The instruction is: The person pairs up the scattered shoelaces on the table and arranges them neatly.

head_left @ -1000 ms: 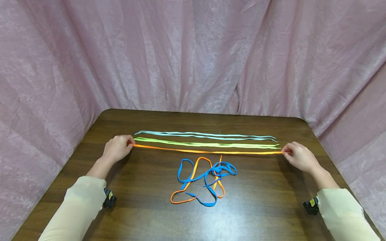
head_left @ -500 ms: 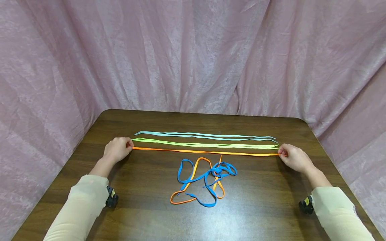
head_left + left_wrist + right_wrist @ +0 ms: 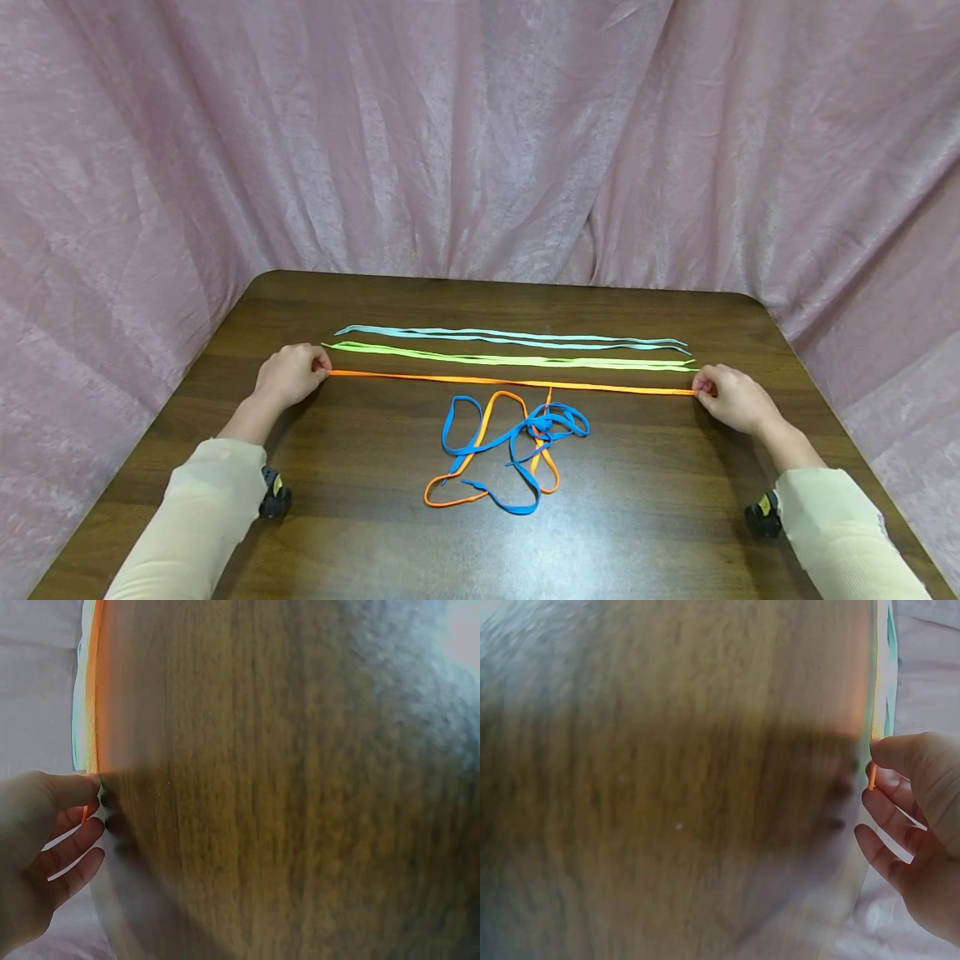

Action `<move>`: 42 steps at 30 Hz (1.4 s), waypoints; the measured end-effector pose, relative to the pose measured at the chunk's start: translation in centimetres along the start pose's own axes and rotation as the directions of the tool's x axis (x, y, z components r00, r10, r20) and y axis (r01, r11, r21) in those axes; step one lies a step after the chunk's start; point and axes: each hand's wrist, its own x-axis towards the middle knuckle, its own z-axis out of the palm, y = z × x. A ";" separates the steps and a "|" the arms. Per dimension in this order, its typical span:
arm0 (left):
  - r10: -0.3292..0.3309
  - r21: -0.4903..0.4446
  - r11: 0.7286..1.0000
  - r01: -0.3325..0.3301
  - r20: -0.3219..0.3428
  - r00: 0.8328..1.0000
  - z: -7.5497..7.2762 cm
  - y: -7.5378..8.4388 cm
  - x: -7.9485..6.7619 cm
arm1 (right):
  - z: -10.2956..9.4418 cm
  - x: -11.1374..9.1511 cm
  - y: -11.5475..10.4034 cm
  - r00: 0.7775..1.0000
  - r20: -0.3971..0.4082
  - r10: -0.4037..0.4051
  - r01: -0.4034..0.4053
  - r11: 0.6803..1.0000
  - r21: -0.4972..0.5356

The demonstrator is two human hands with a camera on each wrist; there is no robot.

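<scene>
An orange shoelace [image 3: 465, 380] stretches straight between my two hands. My left hand [image 3: 291, 372] pinches one end between thumb and forefinger; in the left wrist view a short orange tip [image 3: 85, 815] pokes out below the thumb. The other end is pinched by my right hand [image 3: 733, 397], with its tip [image 3: 871, 777] showing beneath the thumb in the right wrist view. Just beyond the stretched lace lie yellow-green shoelaces [image 3: 510, 361], side by side. Farther back are light blue shoelaces [image 3: 517, 339], also laid out lengthwise.
Nearer to me on the brown wooden table [image 3: 360, 517] lies a loose tangle of a blue shoelace [image 3: 525, 507] and another orange shoelace [image 3: 450, 503]. Its upper orange tip reaches the stretched lace in the head view. A pink curtain [image 3: 465, 142] hangs behind the table.
Both hands have drawn slightly toward me with the orange lace, leaving a wider gap from the yellow-green laces. The right hand has also shifted a little left.
</scene>
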 end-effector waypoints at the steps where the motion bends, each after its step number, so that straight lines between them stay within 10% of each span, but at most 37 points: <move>1: 0.001 -0.002 1.000 -0.001 -0.002 1.000 0.0 0.0 -0.1 | 0.0 -0.1 0.0 1.000 0.006 0.001 -0.001 1.000 0.001; 42: -0.041 -0.029 0.999 0.041 0.029 0.999 0.1 0.1 1.0 | 0.7 0.6 -0.1 0.999 -0.025 0.040 -0.040 0.999 0.001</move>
